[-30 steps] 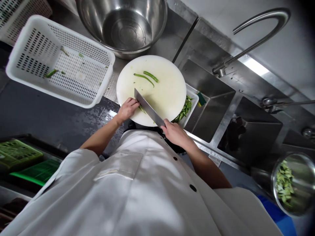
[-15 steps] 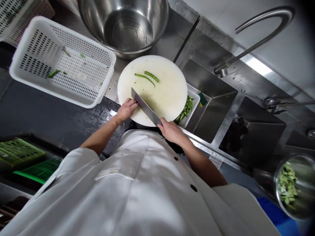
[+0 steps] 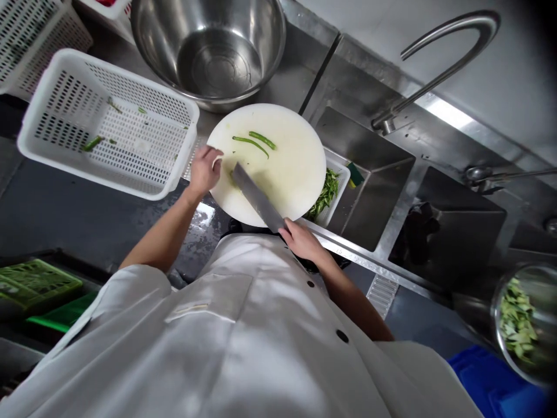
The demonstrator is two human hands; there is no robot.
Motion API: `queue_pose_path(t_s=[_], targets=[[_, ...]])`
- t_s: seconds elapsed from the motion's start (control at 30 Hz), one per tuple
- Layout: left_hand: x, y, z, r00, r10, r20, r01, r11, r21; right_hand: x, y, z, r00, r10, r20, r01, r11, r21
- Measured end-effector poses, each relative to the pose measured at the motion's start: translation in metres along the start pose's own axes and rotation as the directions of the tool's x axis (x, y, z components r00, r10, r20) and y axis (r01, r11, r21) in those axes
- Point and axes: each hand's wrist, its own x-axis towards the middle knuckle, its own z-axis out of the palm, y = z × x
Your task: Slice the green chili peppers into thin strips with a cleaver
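Observation:
My right hand [image 3: 300, 238] grips the handle of a cleaver [image 3: 260, 200], its blade lying slanted over the near left part of a round white cutting board [image 3: 298, 174]. My left hand [image 3: 205, 169] is at the board's left edge, apart from the blade, with the thumb away from the bent fingers and nothing visible in it. Two long green chili peppers [image 3: 263, 140] rest side by side on the far part of the board. Some green bits show beside the cleaver's tip, partly covered by the blade.
A white perforated basket [image 3: 185, 154] holding a few green scraps is at left, below a large steel bowl [image 3: 209, 96]. Cut green pieces [image 3: 327, 194] fill a small basket beside the board. Sinks and a curved faucet [image 3: 452, 32] lie right; another bowl [image 3: 496, 325] holds chopped greens.
My left hand has let go of what it held by the blade and moved left and away from me to the board's edge. The cleaver stays in my right hand, its blade tilted differently.

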Motion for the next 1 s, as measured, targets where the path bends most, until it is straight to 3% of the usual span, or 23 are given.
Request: queue_pose_path(t_s=[0.13, 0.23, 0.37, 0.5, 0.6, 0.67, 0.83, 0.9, 1.0], targets=[[0.080, -0.013, 0.027, 0.968, 0.165, 0.191, -0.173, 0.985, 0.025, 0.003, 0.001, 0.015, 1.000, 0.019, -0.018, -0.015, 0.973, 0.230], [0.111, -0.012, 0.059, 0.940, 0.214, 0.264, -0.220, 0.975, -0.007, 0.010, 0.017, 0.024, 0.988, 0.155, -0.029, -0.118, 0.849, 0.515], [0.109, -0.014, 0.072, 0.945, 0.201, 0.258, -0.215, 0.976, 0.026, 0.000, 0.073, 0.021, 0.927, 0.359, -0.107, -0.148, 0.614, 0.776], [0.079, -0.003, 0.052, 0.958, 0.218, 0.188, -0.237, 0.968, 0.080, -0.025, 0.125, 0.005, 0.801, 0.557, -0.221, -0.135, 0.526, 0.840], [0.041, 0.021, 0.038, 0.958, 0.273, 0.091, -0.283, 0.951, 0.126, -0.046, 0.138, -0.009, 0.731, 0.618, -0.290, -0.214, 0.611, 0.762], [0.012, 0.039, 0.036, 0.951, 0.297, 0.080, -0.305, 0.946, 0.113, -0.059, 0.132, -0.016, 0.734, 0.602, -0.315, -0.304, 0.706, 0.639], [-0.040, 0.057, 0.047, 0.952, 0.265, 0.151, -0.268, 0.963, 0.001, -0.073, 0.090, -0.017, 0.867, 0.442, -0.228, -0.384, 0.886, 0.259], [-0.046, 0.058, 0.051, 0.954, 0.240, 0.178, -0.240, 0.971, -0.025, -0.069, 0.070, -0.016, 0.913, 0.373, -0.164, -0.367, 0.928, 0.066], [-0.045, 0.058, 0.053, 0.950, 0.232, 0.207, -0.228, 0.973, -0.043, -0.060, 0.046, -0.017, 0.944, 0.324, -0.067, -0.331, 0.931, -0.156]])
